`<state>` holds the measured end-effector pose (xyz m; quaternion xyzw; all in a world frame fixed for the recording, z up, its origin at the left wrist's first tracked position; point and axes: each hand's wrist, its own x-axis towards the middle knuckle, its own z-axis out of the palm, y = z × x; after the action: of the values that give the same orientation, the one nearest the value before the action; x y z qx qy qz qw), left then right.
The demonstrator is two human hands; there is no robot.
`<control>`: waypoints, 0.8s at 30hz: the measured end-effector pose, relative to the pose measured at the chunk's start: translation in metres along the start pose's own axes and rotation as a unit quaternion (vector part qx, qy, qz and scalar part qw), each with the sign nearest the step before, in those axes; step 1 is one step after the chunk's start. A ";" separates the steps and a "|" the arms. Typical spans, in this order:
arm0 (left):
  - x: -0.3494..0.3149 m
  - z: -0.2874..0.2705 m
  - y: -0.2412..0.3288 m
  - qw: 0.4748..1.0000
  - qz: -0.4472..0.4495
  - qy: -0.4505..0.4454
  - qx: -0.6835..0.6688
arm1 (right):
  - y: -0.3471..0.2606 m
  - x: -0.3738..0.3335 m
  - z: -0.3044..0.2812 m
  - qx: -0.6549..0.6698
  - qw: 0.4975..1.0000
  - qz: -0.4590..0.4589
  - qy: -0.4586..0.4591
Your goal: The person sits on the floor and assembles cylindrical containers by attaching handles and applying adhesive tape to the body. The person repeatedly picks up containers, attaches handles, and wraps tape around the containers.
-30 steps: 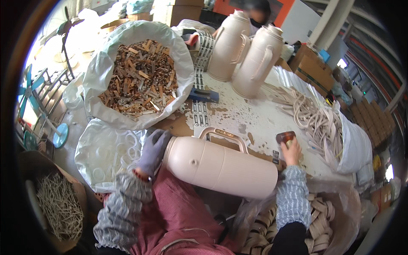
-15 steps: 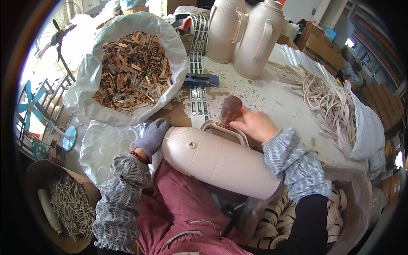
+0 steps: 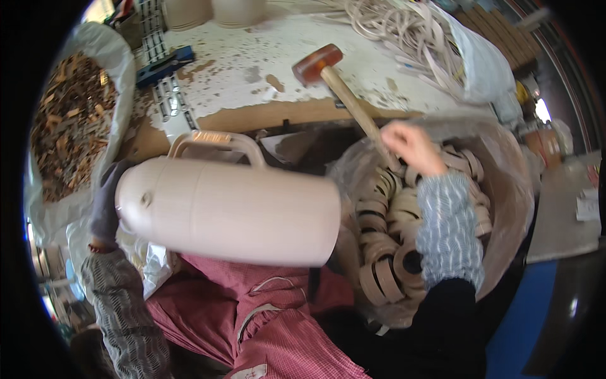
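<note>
A large beige jug (image 3: 233, 208) with a handle lies on its side across my lap. My gloved left hand (image 3: 106, 205) presses against its rounded end on the left. My bare right hand (image 3: 410, 146) grips the wooden shaft of a mallet (image 3: 344, 88) whose brown head points up over the worktable. That hand hovers over a clear plastic bag (image 3: 505, 183) full of beige rings (image 3: 385, 252) at my right side.
A chipped white worktable (image 3: 265, 69) lies ahead. On the left a plastic bag holds brown wood scraps (image 3: 66, 120). Metal strips (image 3: 173, 107) and a blue tool (image 3: 161, 63) lie on the table. Pale cord loops (image 3: 404, 25) sit at the back right.
My right hand with the mallet has swung from above the jug's handle to the right, over the bag of rings. The view has tilted down toward my lap.
</note>
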<state>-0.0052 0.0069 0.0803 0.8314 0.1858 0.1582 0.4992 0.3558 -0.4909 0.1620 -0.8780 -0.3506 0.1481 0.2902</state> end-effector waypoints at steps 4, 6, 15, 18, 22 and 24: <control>-0.007 -0.012 0.027 0.991 -0.029 -0.094 0.093 | 0.088 -0.143 0.027 -0.010 0.924 0.315 -0.216; -0.023 -0.013 0.034 0.983 -0.019 -0.140 0.116 | 0.092 -0.183 0.048 -0.052 0.851 0.442 -0.278; -0.148 0.028 0.005 0.964 -0.224 0.035 -0.140 | 0.073 -0.219 0.083 -0.080 0.934 0.284 -0.203; -0.185 0.037 0.007 0.936 -0.259 0.061 -0.232 | 0.102 -0.185 0.056 -0.063 0.985 0.146 -0.074; -0.248 0.033 0.016 0.921 -0.263 0.238 -0.161 | 0.041 -0.134 0.040 -0.061 0.992 -0.036 0.107; -0.286 0.029 0.013 0.869 -0.223 0.354 -0.266 | -0.019 -0.117 0.061 0.239 0.969 -0.057 0.012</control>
<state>-0.2417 -0.1548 0.0568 0.4923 0.4809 0.3697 0.6243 0.2343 -0.5369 0.1319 -0.7632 -0.3510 0.2004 0.5041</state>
